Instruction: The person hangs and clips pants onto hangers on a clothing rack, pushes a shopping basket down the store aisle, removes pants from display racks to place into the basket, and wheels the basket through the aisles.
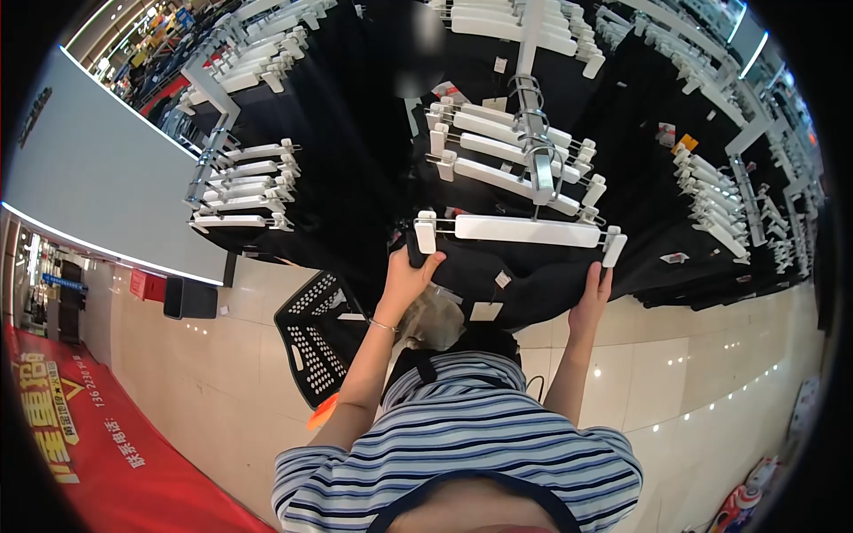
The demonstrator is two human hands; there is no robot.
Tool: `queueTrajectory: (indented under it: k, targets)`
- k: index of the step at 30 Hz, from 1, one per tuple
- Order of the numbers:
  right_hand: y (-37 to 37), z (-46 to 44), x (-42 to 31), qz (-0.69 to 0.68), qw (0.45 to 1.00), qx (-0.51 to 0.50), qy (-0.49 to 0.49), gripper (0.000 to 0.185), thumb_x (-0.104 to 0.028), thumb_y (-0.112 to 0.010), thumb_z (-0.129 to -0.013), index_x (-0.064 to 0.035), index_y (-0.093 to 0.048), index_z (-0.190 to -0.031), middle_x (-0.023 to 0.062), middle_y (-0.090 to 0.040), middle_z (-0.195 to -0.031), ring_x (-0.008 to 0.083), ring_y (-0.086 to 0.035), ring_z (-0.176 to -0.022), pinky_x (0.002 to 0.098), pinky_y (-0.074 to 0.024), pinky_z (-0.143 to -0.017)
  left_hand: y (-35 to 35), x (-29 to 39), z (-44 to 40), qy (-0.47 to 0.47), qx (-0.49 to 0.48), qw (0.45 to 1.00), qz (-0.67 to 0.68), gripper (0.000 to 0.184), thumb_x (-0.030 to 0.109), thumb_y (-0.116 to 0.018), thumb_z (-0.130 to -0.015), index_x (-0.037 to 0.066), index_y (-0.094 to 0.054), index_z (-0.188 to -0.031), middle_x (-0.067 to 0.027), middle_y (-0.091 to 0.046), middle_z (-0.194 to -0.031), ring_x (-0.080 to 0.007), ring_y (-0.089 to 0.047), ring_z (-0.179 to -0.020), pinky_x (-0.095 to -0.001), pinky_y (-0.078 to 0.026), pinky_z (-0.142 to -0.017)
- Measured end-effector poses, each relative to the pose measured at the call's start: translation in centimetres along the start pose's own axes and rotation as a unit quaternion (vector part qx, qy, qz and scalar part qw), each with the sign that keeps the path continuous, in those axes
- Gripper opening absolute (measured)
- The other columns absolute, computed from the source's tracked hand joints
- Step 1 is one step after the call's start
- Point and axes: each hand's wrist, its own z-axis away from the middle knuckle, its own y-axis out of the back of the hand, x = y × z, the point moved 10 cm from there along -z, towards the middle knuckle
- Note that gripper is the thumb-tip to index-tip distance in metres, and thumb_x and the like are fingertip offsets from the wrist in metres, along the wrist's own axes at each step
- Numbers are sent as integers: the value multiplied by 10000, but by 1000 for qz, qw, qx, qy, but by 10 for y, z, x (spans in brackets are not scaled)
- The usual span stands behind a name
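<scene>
A white clip hanger [529,231] hangs at the front of the middle rack arm, holding black trousers [542,275] by the waist. My left hand [410,277] grips the waistband's left end just below the left clip, thumb in front and some fingers hidden behind the cloth. At the other end, my right hand [590,300] holds the right edge of the waist under the right clip, its fingers pointing up. A small white tag [503,280] and a pale label [484,311] show on the cloth between my hands.
More white hangers with black garments hang behind, on a left rack arm [213,155] and a right rack arm [751,209]. A black perforated basket [313,342] stands on the tiled floor to my left. A dark bin [190,298] and red banner [133,444] lie farther left.
</scene>
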Motion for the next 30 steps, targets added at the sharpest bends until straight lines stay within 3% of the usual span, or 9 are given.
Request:
queueTrajectory:
  k: [4,6,8,10,14,16,19,26,30]
  targets:
    - [-12,-23,0,111,992,-40,36,464,-260,-527,-924,8,-415,-1286,63,-533,-1109,89,-492,-964,213,-406,-827,5,7,-17,-88,95,991,24,400,316,-709,-766,-29,-569,-912,-148,-612,-794,-265,-620,-725,-320,-475,-648]
    - [-14,-33,11,138,989,-41,23,450,-279,-549,-910,23,-472,-1235,45,-560,-1053,87,-474,-922,210,-380,-815,4,12,-28,-24,78,993,84,358,271,-703,-772,-29,-570,-914,-117,-622,-791,-225,-615,-719,-314,-475,-669]
    - [-16,-41,15,170,983,-35,60,451,-304,-543,-910,19,-485,-1219,41,-570,-1019,83,-476,-888,211,-381,-785,-14,-36,-44,25,20,997,74,300,232,-695,-785,-25,-590,-900,-85,-646,-800,-120,-579,-724,-275,-469,-662]
    - [-13,-49,19,199,974,-12,109,452,-317,-543,-909,11,-490,-1216,25,-573,-948,74,-463,-806,208,-384,-719,-23,-50,-51,61,33,986,152,291,233,-691,-794,-24,-599,-895,-76,-651,-802,-102,-565,-744,-266,-462,-677]
    - [-7,-59,32,231,969,-13,88,400,-315,-558,-901,-3,-511,-1147,-43,-458,-756,44,-354,-664,197,-303,-579,-26,-54,-70,18,28,986,163,251,197,-688,-801,-25,-597,-875,-53,-642,-817,-94,-551,-760,-256,-454,-698]
    - [-7,-63,34,233,967,-15,97,334,-318,-566,-898,-21,-528,-1047,-85,-345,-662,26,-277,-602,199,-232,-515,-26,-49,-72,-7,-4,980,197,231,133,-650,-829,-15,-555,-979,-41,-619,-906,-84,-545,-830,-233,-440,-742]
    - [-7,-63,41,217,974,-32,63,375,-277,-578,-894,2,-529,-1140,-77,-348,-701,37,-275,-629,199,-237,-536,-22,-46,-70,-21,-42,956,291,248,53,-585,-865,2,-483,-1086,-13,-578,-982,-69,-532,-893,-201,-418,-783]
    - [-13,-60,38,140,983,-30,111,306,-193,-579,-895,8,-535,-1122,-60,-462,-764,28,-350,-652,176,-296,-576,-6,-50,-73,-26,49,961,270,223,131,-587,-884,0,-505,-1044,25,-535,-864,-31,-471,-780,-173,-380,-700]
    - [-16,-59,29,161,978,-2,130,269,-155,-588,-887,15,-551,-1091,-55,-474,-758,22,-365,-651,173,-291,-568,-5,-54,-76,-12,80,935,346,184,116,-615,-862,-10,-561,-985,39,-545,-808,-22,-468,-749,-164,-376,-681]
